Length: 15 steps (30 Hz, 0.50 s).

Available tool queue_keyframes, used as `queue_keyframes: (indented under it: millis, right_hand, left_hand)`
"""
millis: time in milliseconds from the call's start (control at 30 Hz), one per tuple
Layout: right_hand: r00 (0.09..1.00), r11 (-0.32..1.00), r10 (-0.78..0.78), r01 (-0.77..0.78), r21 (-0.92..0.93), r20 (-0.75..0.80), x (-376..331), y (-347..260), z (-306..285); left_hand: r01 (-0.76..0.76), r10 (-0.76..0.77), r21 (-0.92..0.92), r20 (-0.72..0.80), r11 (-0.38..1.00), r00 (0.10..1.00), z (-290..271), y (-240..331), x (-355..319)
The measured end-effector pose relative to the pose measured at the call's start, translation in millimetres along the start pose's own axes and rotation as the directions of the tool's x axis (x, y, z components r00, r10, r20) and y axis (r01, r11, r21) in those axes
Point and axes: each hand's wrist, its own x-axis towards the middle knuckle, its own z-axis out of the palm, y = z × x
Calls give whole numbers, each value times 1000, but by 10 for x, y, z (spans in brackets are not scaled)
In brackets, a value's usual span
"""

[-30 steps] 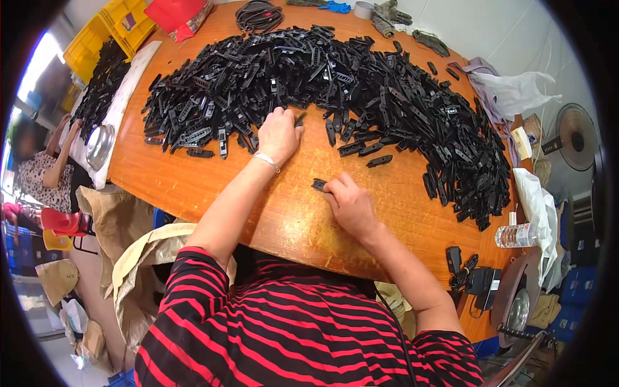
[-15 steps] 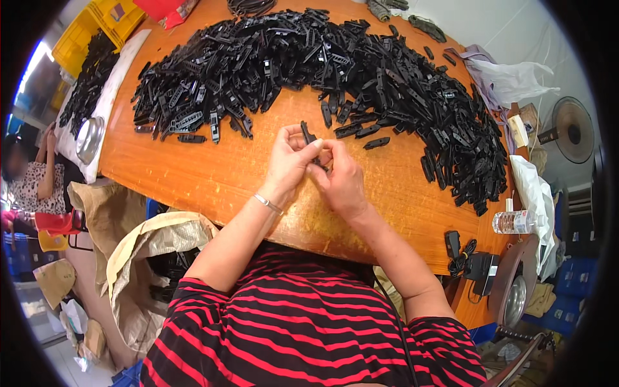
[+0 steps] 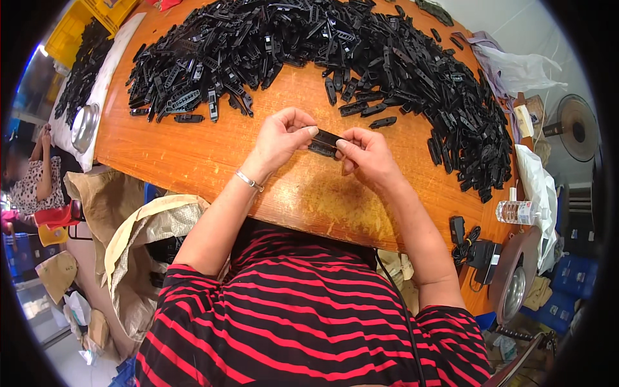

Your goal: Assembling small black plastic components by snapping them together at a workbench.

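Jointly, left hand (image 3: 282,137) and right hand (image 3: 371,157) clamp their grip on at least one black part (image 3: 327,137).

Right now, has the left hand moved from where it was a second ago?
Yes: the left hand has come away from the pile of black parts, toward the person's edge of the table.

A heap of parts (image 3: 412,74) spreads across the table (image 3: 303,187) behind the fingers (image 3: 307,133). At the right end, a bottle (image 3: 514,212) lies behind an adapter (image 3: 482,254); left, a sack (image 3: 148,226) sits beside the near edge.
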Motion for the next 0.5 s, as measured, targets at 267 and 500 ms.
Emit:
queue_keyframes:
  millis: [267,500]
  right_hand:
    - [997,999,-9,6,-51,-73,-10,105,49]
    - [992,990,-39,22,-138,-121,-15,115,115]
  left_hand:
    - [76,-57,289,-76,954,996,44,-85,5]
    - [79,-32,464,-108,882,994,67,-81,28]
